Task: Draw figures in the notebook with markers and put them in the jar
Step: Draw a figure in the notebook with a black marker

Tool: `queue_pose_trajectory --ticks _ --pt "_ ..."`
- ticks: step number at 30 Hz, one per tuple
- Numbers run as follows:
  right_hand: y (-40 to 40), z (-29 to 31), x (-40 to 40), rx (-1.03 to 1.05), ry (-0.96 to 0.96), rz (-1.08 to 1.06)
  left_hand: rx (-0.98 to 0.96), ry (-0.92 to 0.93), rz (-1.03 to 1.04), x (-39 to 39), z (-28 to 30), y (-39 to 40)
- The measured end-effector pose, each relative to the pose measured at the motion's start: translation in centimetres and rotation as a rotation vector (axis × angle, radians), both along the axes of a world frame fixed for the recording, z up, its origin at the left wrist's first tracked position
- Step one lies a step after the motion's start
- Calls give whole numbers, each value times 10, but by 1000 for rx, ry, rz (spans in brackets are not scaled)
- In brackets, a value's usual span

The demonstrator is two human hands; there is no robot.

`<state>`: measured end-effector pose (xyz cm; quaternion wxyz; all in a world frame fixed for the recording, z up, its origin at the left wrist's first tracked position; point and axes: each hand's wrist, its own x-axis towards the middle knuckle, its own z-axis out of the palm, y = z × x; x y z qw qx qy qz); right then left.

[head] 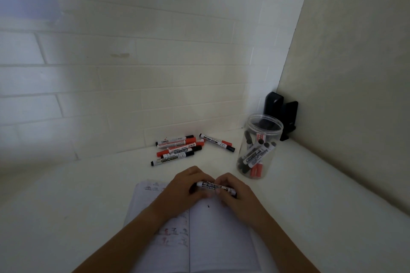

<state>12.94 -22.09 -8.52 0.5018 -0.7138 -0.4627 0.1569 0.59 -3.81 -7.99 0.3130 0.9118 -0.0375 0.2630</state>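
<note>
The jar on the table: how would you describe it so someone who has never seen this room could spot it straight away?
Look to the far right corner of the white table, where the brick wall meets the plain side wall. In front of the black stand there, the clear jar stands upright and lidless. It is the only see-through thing, with several markers inside, unlike the loose markers lying flat to its left.

Both bare forearms enter from the bottom edge and converge at lower centre of the frame. Left hand (188, 186) and right hand (233, 193) meet fingertip to fingertip, fingers curled, each grip closed around one end of a slim white marker (215, 186) held level between them.
</note>
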Motion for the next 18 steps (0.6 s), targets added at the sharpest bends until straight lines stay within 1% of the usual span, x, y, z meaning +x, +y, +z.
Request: queue_pose_trajectory --ticks 3,8,13,18 --pt "3 -4 0 -27 -67 12 9 -9 15 3 -2 3" --pt "4 -3 -1 -28 -103 17 10 -2 23 3 -4 3" --pt "5 -2 -4 -43 -113 6 0 10 20 3 -6 5" --pt "3 0 -4 12 -87 -49 -14 4 35 6 -8 4"
